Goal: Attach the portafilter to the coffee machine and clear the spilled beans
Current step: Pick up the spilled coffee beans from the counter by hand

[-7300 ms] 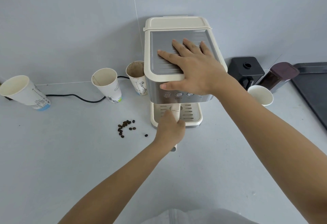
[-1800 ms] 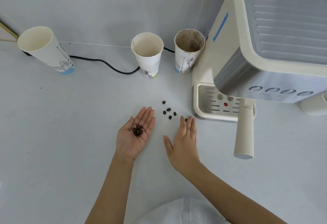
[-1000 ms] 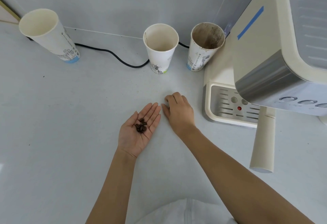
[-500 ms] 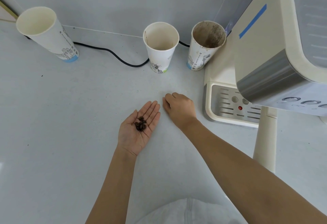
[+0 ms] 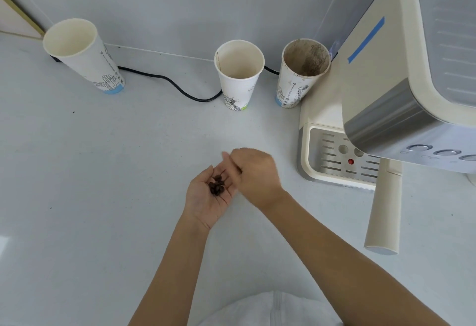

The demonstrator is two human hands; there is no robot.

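My left hand lies palm up over the white counter with several dark coffee beans cupped in it. My right hand is curled, fingers bunched, right over the left palm's fingertips; whether it pinches beans is hidden. The cream coffee machine stands at the right. The portafilter's cream handle sticks out toward me from under the machine's head, above the drip tray. No loose beans show on the counter.
Three paper cups stand along the back wall: one tilted at the left, one in the middle, one coffee-stained beside the machine. A black cable runs behind them. The wall is close behind.
My right hand has lifted off the counter, where it was gathering beans, and moved left over the open left palm. The left hand has more beans than 1.8 s ago.
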